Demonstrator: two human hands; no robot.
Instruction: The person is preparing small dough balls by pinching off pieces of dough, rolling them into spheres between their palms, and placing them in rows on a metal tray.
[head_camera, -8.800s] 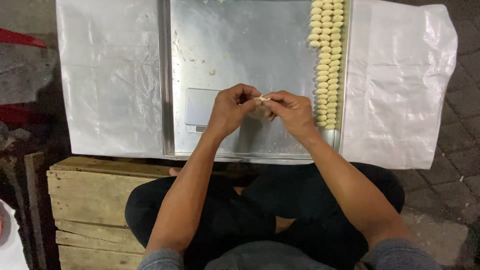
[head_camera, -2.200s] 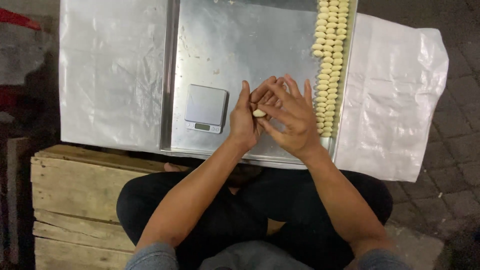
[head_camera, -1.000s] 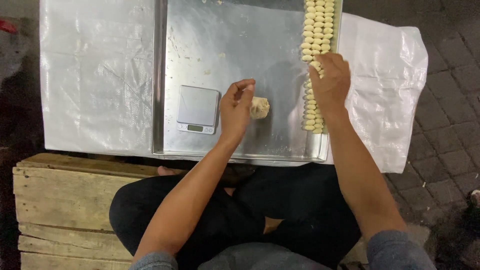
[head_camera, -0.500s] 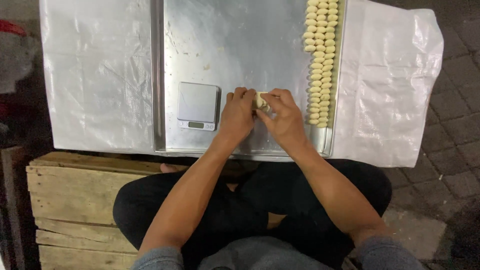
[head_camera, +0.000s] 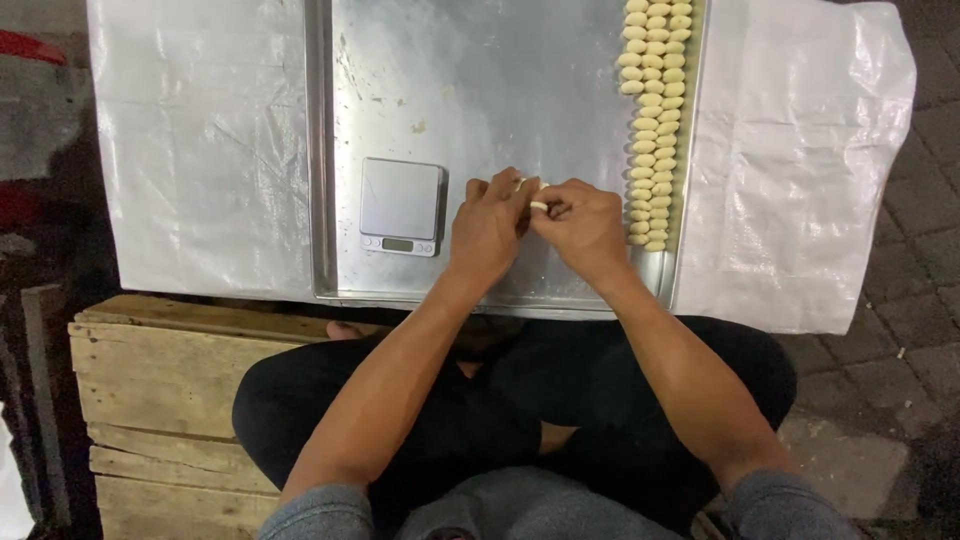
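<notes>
My left hand (head_camera: 487, 225) and my right hand (head_camera: 583, 222) meet over the near part of a metal tray (head_camera: 480, 80). Between their fingertips they pinch a small pale lump of dough (head_camera: 538, 204); most of it is hidden by my fingers. Rows of small shaped dough pieces (head_camera: 655, 110) lie along the tray's right side, just right of my right hand. A small silver digital scale (head_camera: 401, 206) sits on the tray, left of my left hand.
White plastic sheets lie on both sides of the tray, left (head_camera: 200, 140) and right (head_camera: 800, 160). A wooden crate (head_camera: 150, 400) is under me at the left. Paved ground (head_camera: 900, 360) shows at the right. My crossed legs are below the tray.
A second ago my right hand was at the dough rows while my left held the lump; it has come back, and both hands now hold dough together.
</notes>
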